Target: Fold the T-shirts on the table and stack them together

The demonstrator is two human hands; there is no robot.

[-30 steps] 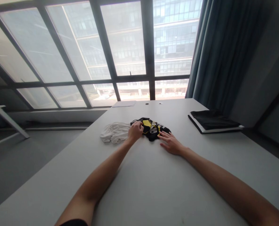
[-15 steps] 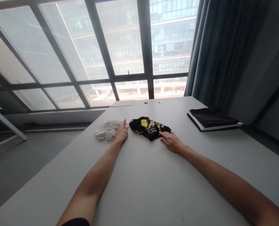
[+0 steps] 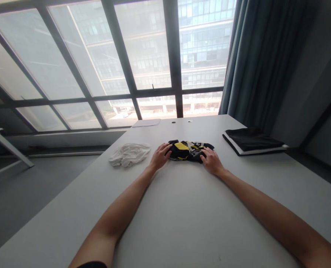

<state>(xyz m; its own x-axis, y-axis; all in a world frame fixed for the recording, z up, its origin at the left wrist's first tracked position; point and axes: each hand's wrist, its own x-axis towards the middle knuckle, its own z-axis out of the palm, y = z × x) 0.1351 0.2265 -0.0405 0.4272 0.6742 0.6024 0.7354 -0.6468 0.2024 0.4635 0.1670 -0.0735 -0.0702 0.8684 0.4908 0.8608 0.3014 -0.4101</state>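
Note:
A crumpled black garment [image 3: 192, 152] with yellow and grey patches and pale lettering lies bunched on the white table. At its left end, my left hand [image 3: 160, 156] touches the cloth, fingers apart and slightly bent. My right hand [image 3: 211, 160] rests against the right end with its fingers spread over the fabric. Neither hand visibly grips a fold. To the left of my left hand, a crumpled white cloth [image 3: 129, 154] lies apart from it.
The white table [image 3: 176, 216] reaches toward large windows. A folded black cloth [image 3: 251, 137] with a white layer lies at the right. Flat papers [image 3: 146, 123] sit at the far edge. A blue curtain [image 3: 249, 67] hangs at the right, and another table [image 3: 9, 141] stands at the left.
My left hand has left the white cloth and moved right to the black garment. The garment has shifted right and is more bunched, and my right hand has moved slightly right with it.

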